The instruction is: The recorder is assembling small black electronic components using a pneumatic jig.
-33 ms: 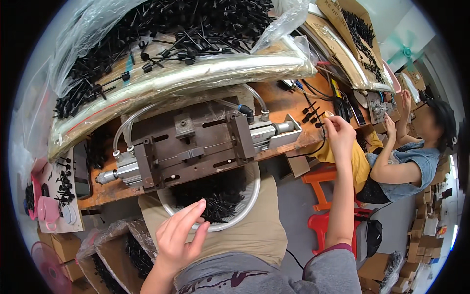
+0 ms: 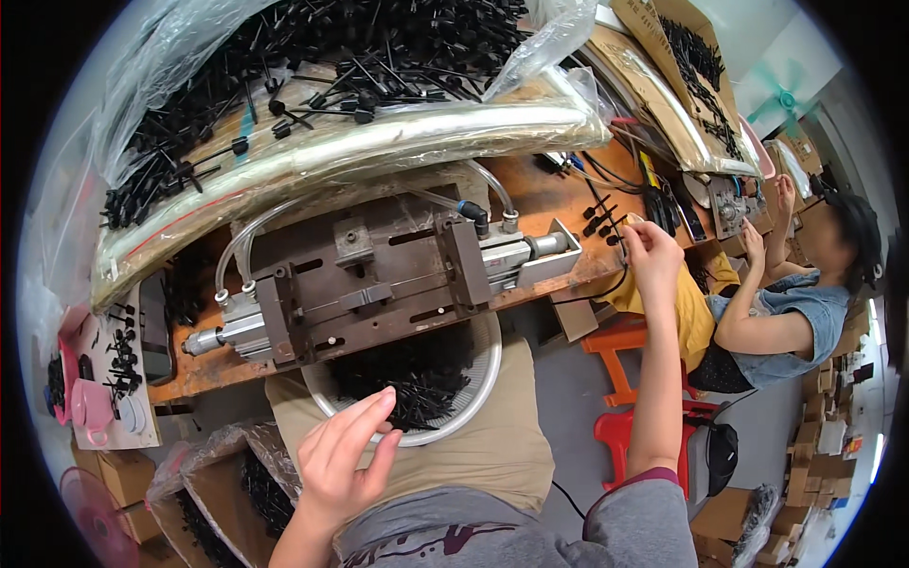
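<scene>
Two bare hands are at work over a cluttered orange worktop (image 2: 559,204). The left hand (image 2: 343,456) hangs low in the view, at about seven o'clock from the grey metal press fixture (image 2: 374,275), its fingers (image 2: 365,417) spread loosely and gripping nothing; their tips lie at the near rim of a round white bowl (image 2: 478,383) that sits on the person's lap, just below the worktop edge. That bowl is heaped with small black plastic parts (image 2: 407,374), and the closest of them lie just beyond the fingertips, at roughly one o'clock from the hand, near but not visibly touched. The right hand (image 2: 651,254) is stretched far out, at about three o'clock from the fixture, over the right end of the worktop; its fingers are drawn narrow around something small, though what they pinch is too small to tell. A few loose black pins (image 2: 598,220) stand on the worktop just beside that hand, at its ten o'clock. Clear tubing (image 2: 248,237) loops from the fixture's left end, and a metal cylinder (image 2: 216,333) juts out at its eight o'clock. Behind the fixture, at twelve o'clock, a clear plastic sheet (image 2: 379,137) holds a large heap of black parts. At three o'clock from the right hand another person (image 2: 805,293) in a blue top sits with both hands raised.
</scene>
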Demonstrator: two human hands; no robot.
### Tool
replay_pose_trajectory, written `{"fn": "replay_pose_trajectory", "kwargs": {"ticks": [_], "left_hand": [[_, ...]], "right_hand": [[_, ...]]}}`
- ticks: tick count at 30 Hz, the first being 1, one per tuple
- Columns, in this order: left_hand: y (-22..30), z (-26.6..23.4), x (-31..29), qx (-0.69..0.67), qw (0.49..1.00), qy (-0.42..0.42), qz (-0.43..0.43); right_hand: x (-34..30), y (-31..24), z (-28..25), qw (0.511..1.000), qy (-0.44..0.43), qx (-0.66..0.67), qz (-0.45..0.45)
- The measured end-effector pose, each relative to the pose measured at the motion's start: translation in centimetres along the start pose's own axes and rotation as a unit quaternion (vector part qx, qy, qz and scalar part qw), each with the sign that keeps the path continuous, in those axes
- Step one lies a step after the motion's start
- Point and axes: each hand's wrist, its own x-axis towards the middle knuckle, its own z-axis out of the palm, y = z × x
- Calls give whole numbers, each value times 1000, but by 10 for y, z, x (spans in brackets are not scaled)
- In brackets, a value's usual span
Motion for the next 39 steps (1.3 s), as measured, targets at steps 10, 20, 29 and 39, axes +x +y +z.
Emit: {"fn": "replay_pose_trajectory", "kwargs": {"ticks": [10,20,29,39], "left_hand": [[-10,-3,-3,17,999,7,26],[-9,2,-5,21,998,7,58],[-11,-3,-23,19,999,4,28],[-14,-2,-29,4,999,21,43]], "right_hand": [[-5,-53,-4,988,77,-89,-100],[17,-229,43,916,-40,114,-382],[75,-297,137,747,-78,-272,-601],[76,-340,159,754,-253,-315,-519]]}}
